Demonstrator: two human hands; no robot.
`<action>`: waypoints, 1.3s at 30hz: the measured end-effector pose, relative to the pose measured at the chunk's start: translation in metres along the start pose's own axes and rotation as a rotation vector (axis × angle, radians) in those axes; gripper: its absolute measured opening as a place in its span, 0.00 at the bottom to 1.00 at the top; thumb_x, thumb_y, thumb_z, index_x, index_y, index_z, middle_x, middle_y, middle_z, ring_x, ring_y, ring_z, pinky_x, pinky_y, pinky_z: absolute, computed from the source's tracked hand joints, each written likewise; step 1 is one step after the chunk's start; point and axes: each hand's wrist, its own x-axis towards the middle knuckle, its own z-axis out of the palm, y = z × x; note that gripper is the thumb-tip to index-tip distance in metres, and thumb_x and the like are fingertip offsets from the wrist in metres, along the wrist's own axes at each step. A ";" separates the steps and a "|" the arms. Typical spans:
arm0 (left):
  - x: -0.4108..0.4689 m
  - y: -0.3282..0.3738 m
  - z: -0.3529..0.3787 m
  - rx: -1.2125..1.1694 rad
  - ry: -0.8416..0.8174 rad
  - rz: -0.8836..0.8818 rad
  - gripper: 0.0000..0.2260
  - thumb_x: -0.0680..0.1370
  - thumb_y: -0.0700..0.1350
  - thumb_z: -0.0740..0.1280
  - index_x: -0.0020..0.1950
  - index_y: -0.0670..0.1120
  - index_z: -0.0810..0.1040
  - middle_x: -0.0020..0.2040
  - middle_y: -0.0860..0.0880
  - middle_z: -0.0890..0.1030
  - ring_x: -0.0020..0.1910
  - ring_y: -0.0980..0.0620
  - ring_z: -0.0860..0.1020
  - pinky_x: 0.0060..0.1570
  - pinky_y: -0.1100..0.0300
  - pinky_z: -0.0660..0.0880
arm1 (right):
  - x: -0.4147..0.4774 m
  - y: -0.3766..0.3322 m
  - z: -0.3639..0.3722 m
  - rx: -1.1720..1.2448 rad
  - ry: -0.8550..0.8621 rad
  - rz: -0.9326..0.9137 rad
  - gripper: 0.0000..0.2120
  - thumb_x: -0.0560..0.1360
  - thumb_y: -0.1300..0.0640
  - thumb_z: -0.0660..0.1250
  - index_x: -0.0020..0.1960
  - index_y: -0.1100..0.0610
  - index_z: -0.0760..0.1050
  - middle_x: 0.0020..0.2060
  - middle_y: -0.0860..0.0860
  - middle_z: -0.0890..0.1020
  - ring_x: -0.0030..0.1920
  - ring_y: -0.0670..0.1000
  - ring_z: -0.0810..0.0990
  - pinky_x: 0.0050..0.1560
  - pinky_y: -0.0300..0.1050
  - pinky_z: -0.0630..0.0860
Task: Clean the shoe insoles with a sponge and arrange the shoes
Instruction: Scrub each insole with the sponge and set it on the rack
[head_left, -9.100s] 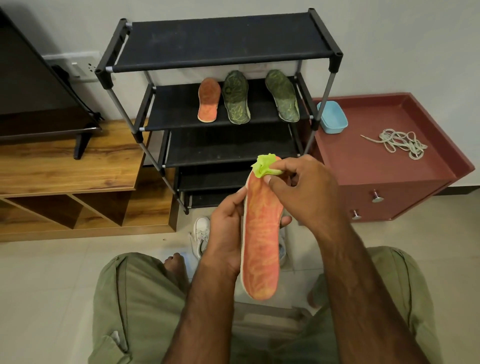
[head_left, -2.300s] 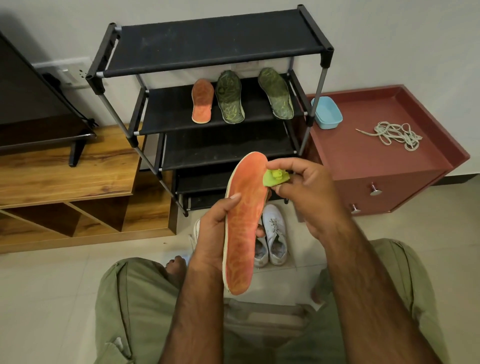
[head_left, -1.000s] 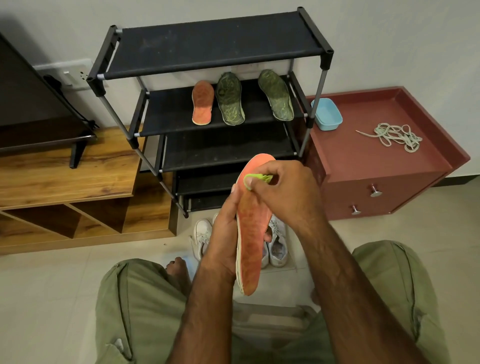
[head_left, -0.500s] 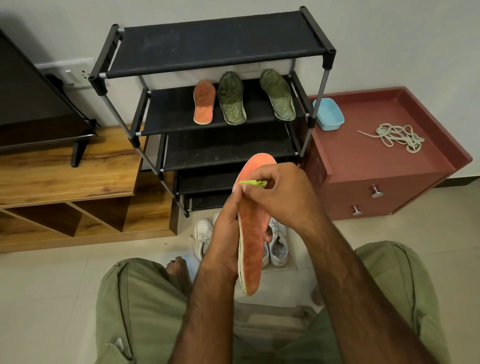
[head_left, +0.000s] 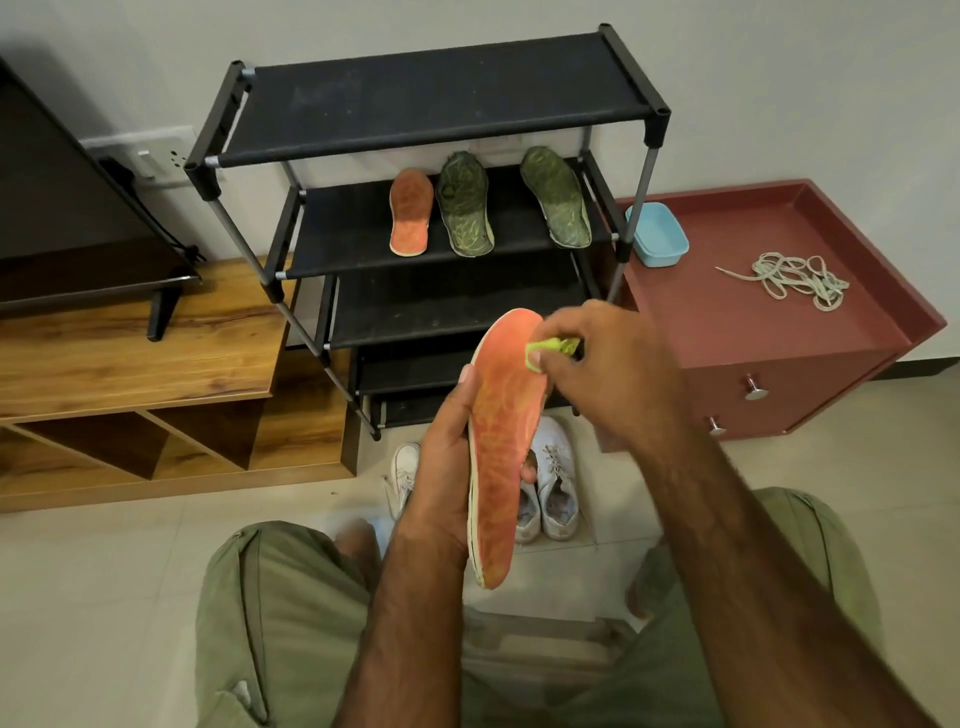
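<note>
My left hand (head_left: 447, 467) grips an orange insole (head_left: 501, 447) upright by its middle, patterned face toward me. My right hand (head_left: 613, 379) pinches a small lime-green sponge (head_left: 550, 349) against the insole's upper right edge, near the toe. On the second tier of the black shoe rack (head_left: 426, 98) lie a smaller orange insole (head_left: 410, 210) and two green insoles (head_left: 465, 202), (head_left: 556, 202). White shoes (head_left: 556, 478) stand on the floor below the rack, partly hidden behind the held insole, with another white shoe (head_left: 402, 475) to the left.
A red cabinet (head_left: 769, 332) to the right carries a blue tub (head_left: 657, 234) and a heap of pale laces (head_left: 795, 278). At left are a wooden TV unit (head_left: 135, 358) and a dark screen (head_left: 62, 218). My knees in green trousers fill the foreground.
The sponge has slid from the left side of the insole's toe area to its upper right edge. The insole has turned so its orange face shows more fully.
</note>
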 end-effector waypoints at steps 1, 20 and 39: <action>-0.001 0.000 0.001 0.001 0.003 0.004 0.26 0.79 0.65 0.64 0.55 0.43 0.87 0.42 0.40 0.77 0.30 0.47 0.76 0.29 0.58 0.73 | -0.003 0.000 0.002 -0.057 -0.023 0.007 0.06 0.75 0.44 0.74 0.51 0.41 0.83 0.46 0.42 0.81 0.47 0.47 0.81 0.51 0.53 0.80; -0.004 0.004 0.000 0.007 0.052 0.055 0.24 0.81 0.62 0.62 0.54 0.42 0.86 0.40 0.41 0.80 0.29 0.48 0.77 0.27 0.59 0.76 | -0.002 0.007 0.002 0.015 -0.087 0.068 0.06 0.72 0.42 0.75 0.47 0.40 0.83 0.45 0.40 0.85 0.46 0.46 0.83 0.52 0.53 0.81; -0.002 0.005 -0.004 -0.001 0.015 0.043 0.28 0.81 0.61 0.62 0.69 0.40 0.76 0.47 0.39 0.81 0.32 0.47 0.77 0.28 0.58 0.77 | -0.009 0.006 -0.001 0.097 -0.392 0.005 0.04 0.69 0.46 0.79 0.40 0.43 0.85 0.37 0.38 0.85 0.41 0.44 0.83 0.49 0.55 0.83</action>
